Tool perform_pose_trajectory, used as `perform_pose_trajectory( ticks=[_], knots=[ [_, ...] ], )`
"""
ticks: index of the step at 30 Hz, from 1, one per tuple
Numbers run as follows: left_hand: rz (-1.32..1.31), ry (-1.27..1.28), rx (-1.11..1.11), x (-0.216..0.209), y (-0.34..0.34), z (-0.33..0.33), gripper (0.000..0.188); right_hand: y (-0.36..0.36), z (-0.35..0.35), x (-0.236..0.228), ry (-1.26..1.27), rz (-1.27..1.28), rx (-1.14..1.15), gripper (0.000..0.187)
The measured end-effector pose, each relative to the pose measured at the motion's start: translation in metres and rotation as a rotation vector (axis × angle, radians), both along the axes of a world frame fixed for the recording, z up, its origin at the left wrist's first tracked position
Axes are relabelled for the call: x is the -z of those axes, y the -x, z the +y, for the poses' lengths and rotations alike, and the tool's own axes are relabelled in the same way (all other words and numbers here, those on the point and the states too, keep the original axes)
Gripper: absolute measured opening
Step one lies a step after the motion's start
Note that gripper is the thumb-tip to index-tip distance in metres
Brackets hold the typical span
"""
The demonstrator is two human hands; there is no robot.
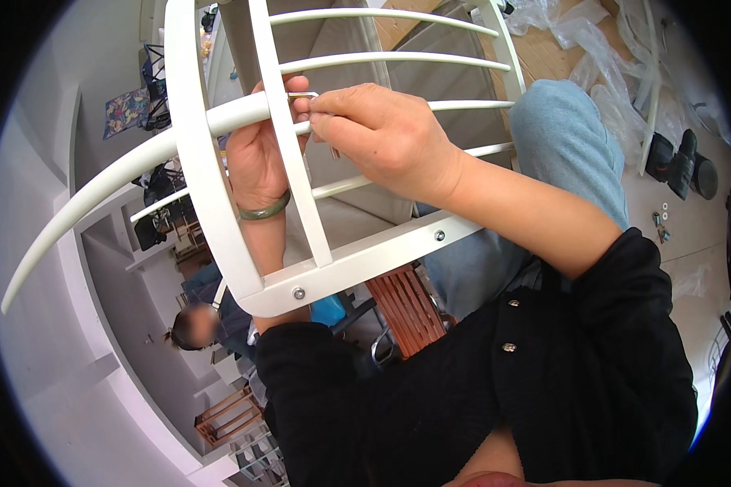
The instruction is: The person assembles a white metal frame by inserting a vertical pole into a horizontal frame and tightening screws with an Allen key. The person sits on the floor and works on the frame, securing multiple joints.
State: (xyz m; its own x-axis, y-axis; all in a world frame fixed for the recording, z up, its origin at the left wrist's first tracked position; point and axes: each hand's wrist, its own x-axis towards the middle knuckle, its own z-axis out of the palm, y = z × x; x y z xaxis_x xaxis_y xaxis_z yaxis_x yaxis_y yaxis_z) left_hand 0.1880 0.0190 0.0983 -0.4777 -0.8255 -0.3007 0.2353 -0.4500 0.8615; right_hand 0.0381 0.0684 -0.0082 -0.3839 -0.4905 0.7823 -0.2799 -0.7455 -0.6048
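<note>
The white metal frame (219,162), a piece of furniture made of curved rails and thin rods, is lying tilted across the person's lap, and everything else is placed around it. The left hand (256,158) is reaching up from behind the frame, its grip wrapped around the thick curved rail where an upright bar crosses it; a green bangle (264,211) is sitting on that wrist just below the rail. The right hand (386,134) is coming over the front of the frame, its fingertips pinched together on a small hex key (303,96) whose bent end is showing right at the same crossing. Along the frame's lower flat bar, two bolt heads (299,293) are showing. Below that bar a red slatted stool (406,308) is partly appearing. To the right of the frame, beyond the person's grey-trousered knee (568,138), clear plastic wrapping (609,65) is lying on the floor, with small loose screws and washers (662,223) further down.
</note>
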Motion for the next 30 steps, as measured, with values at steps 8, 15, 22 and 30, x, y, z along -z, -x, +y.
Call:
perform_pose_trajectory(
  ticks=[8, 15, 22, 30],
  knots=[
    [0.018, -0.035, -0.009, 0.002, -0.003, -0.003, 0.041, -0.003, -0.002, 0.002, 0.032, 0.024, 0.047, 0.016],
    [0.050, -0.065, -0.049, 0.003, -0.009, -0.004, 0.042, -0.002, -0.001, 0.001, 0.016, 0.005, 0.020, 0.016],
    [0.095, -0.076, -0.018, 0.005, -0.006, -0.004, 0.042, -0.004, -0.001, 0.006, -0.028, -0.093, -0.067, 0.015],
    [0.093, -0.086, -0.032, 0.004, -0.012, -0.007, 0.044, -0.002, 0.000, 0.001, -0.030, -0.051, -0.051, 0.015]
  ],
)
